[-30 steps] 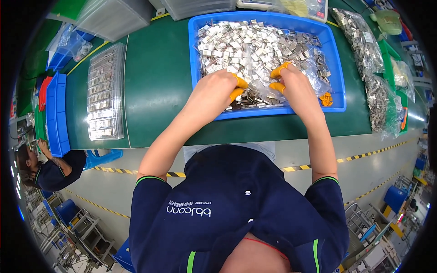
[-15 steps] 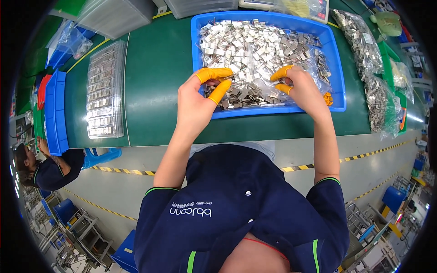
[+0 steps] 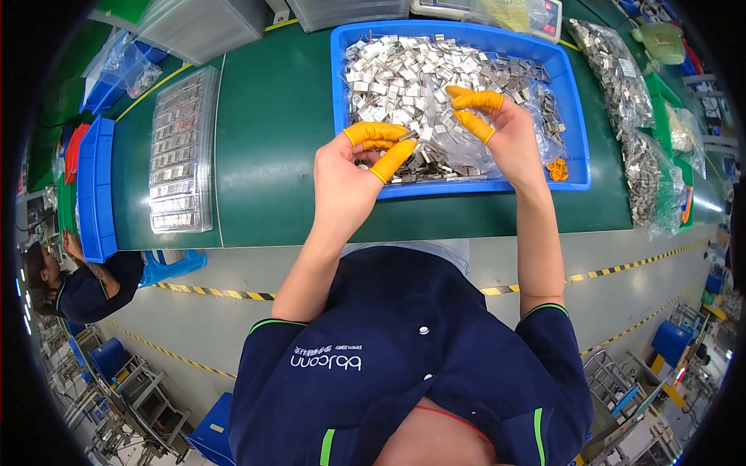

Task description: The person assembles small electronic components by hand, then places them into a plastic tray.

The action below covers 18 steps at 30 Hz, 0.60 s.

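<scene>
A shallow blue tray [image 3: 339,85] on the green bench holds a heap of small silvery metal connector shells [image 3: 404,70]. Over its near left part, my left hand [image 3: 346,167], with yellow finger cots, pinches one small metal connector shell [image 3: 408,135] between thumb and fingertips. My right hand [image 3: 510,140], also in yellow finger cots, is above the heap on the right; its thumb and fingers are apart, with nothing visible between them. Beneath it, a clear plastic bag [image 3: 458,151] lies over some of the shells.
Stacked clear blister trays [image 3: 183,155] with parts stand to the left. Orange finger cots [image 3: 558,169] lie in the blue tray's near right corner. Filled clear bags [image 3: 641,171] line the right side. A blue bin [image 3: 95,194] and a co-worker [image 3: 93,287] are at far left.
My left hand has moved slightly right, bringing a shell into clear view at its fingertips. The right hand has moved up and its fingers point farther into the tray.
</scene>
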Motion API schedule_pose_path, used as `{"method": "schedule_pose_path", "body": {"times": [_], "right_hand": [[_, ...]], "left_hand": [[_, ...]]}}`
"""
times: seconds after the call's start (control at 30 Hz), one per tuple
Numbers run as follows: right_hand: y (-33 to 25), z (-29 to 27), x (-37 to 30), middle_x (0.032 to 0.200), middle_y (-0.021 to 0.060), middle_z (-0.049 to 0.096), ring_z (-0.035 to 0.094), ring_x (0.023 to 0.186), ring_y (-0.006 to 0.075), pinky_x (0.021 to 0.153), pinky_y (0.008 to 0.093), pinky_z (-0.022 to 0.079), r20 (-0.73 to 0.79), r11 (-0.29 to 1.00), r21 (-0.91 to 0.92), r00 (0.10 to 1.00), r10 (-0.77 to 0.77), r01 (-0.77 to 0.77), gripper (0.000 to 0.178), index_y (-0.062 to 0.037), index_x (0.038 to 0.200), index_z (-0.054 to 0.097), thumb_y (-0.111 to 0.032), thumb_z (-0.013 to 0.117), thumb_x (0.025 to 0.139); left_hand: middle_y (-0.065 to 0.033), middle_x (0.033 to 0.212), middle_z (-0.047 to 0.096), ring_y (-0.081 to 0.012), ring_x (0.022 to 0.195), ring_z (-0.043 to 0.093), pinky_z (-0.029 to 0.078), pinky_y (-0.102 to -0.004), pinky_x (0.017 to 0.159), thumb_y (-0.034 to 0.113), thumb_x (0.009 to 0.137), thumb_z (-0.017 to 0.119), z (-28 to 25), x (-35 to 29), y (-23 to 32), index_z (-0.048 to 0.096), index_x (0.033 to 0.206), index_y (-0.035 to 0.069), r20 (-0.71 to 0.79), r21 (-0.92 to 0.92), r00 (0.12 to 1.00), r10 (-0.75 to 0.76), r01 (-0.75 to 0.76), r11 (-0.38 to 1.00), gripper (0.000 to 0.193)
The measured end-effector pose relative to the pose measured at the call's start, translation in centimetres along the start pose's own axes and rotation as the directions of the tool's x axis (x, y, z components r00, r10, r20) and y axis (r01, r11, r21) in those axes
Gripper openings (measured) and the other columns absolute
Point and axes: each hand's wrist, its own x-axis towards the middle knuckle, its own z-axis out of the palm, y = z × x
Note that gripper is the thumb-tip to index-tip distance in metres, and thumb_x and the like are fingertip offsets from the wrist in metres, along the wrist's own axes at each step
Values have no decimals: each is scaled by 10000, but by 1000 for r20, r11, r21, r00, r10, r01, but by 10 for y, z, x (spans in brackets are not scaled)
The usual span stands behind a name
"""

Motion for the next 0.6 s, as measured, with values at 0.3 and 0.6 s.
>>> {"method": "schedule_pose_path", "body": {"times": [0.3, 0.6], "right_hand": [[-7, 19, -1, 977, 75, 625, 565, 947, 168, 849, 295, 433, 84, 951, 307, 996, -1, -25, 149, -10, 892, 632, 5, 621, 745], [-19, 42, -15, 829, 50, 638, 570, 910, 167, 806, 287, 445, -69, 997, -51, 996, -57, 54, 178, -88, 849, 685, -78, 707, 672]], "left_hand": [[-69, 908, 619, -101, 815, 565, 448, -224, 736, 40, 765, 645, 4, 1, -6, 566, 956, -19, -10, -177, 1000, -16, 14, 984, 215], [-105, 955, 601, -137, 888, 573, 448, -239, 787, 27, 838, 550, 8, 4, -6, 487, 1022, -19, 43, -425, 999, -5, 23, 905, 200]]}}
